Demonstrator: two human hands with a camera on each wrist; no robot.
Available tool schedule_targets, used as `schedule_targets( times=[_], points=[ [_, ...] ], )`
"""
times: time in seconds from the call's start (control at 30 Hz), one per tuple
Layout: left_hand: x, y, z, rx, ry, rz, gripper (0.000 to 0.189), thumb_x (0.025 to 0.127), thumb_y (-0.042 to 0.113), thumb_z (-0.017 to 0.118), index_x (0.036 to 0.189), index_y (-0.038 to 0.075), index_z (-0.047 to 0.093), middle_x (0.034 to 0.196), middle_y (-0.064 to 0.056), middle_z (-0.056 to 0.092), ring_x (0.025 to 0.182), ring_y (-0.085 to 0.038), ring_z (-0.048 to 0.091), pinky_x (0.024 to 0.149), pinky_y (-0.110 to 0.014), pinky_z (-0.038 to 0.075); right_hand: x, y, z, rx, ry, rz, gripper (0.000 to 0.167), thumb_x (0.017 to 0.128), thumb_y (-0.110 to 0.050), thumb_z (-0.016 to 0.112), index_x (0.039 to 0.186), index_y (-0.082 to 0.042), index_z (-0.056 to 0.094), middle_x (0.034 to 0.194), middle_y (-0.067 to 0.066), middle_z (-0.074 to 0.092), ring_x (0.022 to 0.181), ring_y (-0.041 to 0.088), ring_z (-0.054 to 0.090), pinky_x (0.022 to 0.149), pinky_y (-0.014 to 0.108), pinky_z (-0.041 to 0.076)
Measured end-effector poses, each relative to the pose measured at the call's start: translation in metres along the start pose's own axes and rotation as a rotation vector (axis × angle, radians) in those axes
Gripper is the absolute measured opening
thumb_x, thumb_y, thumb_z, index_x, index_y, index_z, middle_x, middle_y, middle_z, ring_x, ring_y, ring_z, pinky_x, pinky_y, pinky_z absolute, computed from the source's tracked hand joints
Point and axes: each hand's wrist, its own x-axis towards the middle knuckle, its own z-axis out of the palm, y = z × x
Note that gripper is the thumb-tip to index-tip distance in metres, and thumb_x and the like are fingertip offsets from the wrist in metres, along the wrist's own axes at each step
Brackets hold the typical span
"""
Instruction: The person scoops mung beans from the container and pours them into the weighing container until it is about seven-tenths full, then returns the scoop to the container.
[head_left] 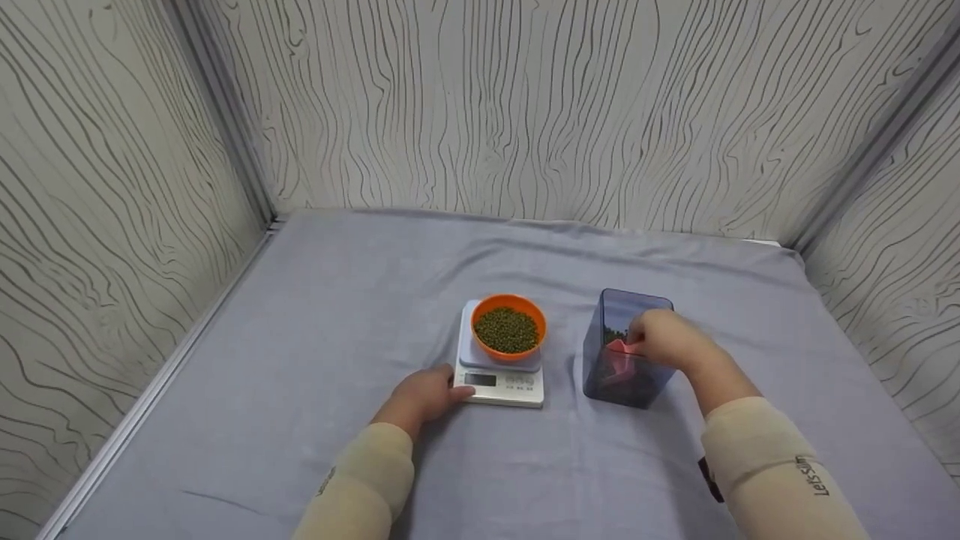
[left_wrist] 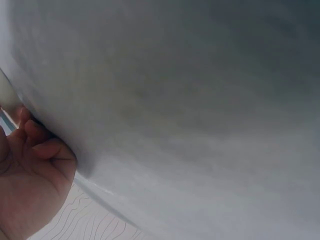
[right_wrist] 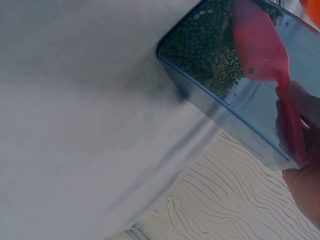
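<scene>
A white kitchen scale (head_left: 495, 394) carries an orange bowl (head_left: 510, 357) filled with small green beans (head_left: 508, 330). My left hand (head_left: 427, 392) grips the scale's front left corner, thumb on top beside the display. In the left wrist view that hand (left_wrist: 35, 175) shows curled fingers; what they touch there is hard to make out. To the right of the scale stands a tall, clear bluish container (head_left: 595, 375) with more green beans (right_wrist: 200, 45) at its bottom. My right hand (head_left: 671, 337) reaches inside, holding a pink scoop (right_wrist: 262, 47) by its handle. The scoop's head lies over the beans.
A grey-blue cloth (head_left: 337, 300) with some wrinkles covers the table. Panels with a wood-grain line pattern (head_left: 487, 112) enclose the back and both sides, with metal rails (head_left: 150, 401) along the left edge.
</scene>
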Motion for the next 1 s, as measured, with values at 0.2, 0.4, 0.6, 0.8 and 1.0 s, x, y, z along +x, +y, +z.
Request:
schedule_targets(
  times=[0.2,0.4,0.6,0.8,1.0],
  points=[
    [0.0,0.0,0.001,-0.004,0.003,0.003,0.035,0.084,0.046,0.06,0.091,0.012,0.056,0.087,-0.009,0.061,0.085,-0.029,0.057,0.081,-0.044,0.043,-0.001,0.001,0.0,0.0,0.009,-0.004,0.01,0.08,-0.004,0.063,0.071,-0.005,0.064,0.065,0.001,0.057,0.062,0.016,0.048,0.06,0.036,0.043],
    [0.0,0.0,0.002,-0.012,0.02,0.004,0.035,0.083,0.046,0.06,0.091,0.013,0.056,0.087,-0.008,0.061,0.084,-0.028,0.057,0.079,-0.044,0.043,-0.006,0.003,-0.007,0.02,0.044,-0.032,0.009,0.079,-0.004,0.064,0.071,-0.005,0.064,0.066,0.0,0.058,0.063,0.016,0.048,0.059,0.034,0.042],
    [0.001,-0.001,0.002,-0.01,0.018,-0.003,0.037,0.082,0.047,0.06,0.094,0.012,0.058,0.09,-0.009,0.062,0.086,-0.028,0.057,0.08,-0.044,0.043,-0.015,0.004,-0.015,0.03,0.102,-0.028,0.004,0.079,-0.005,0.066,0.076,-0.003,0.067,0.071,0.003,0.061,0.069,0.02,0.055,0.067,0.041,0.046],
    [0.001,-0.002,0.002,-0.012,0.005,-0.01,0.04,0.083,0.048,0.059,0.1,0.011,0.058,0.095,-0.01,0.063,0.091,-0.03,0.057,0.083,-0.045,0.042,-0.024,0.008,-0.021,0.094,0.112,0.024,0.005,0.08,-0.007,0.066,0.08,-0.003,0.068,0.075,0.005,0.062,0.071,0.019,0.054,0.066,0.039,0.045],
    [0.002,-0.002,0.002,0.002,0.006,0.006,0.042,0.083,0.048,0.059,0.1,0.01,0.057,0.095,-0.011,0.063,0.091,-0.031,0.058,0.083,-0.045,0.042,-0.033,0.017,-0.023,0.192,0.122,0.087,0.01,0.081,-0.013,0.068,0.086,-0.004,0.07,0.08,0.006,0.062,0.074,0.019,0.053,0.066,0.035,0.046]
  ],
)
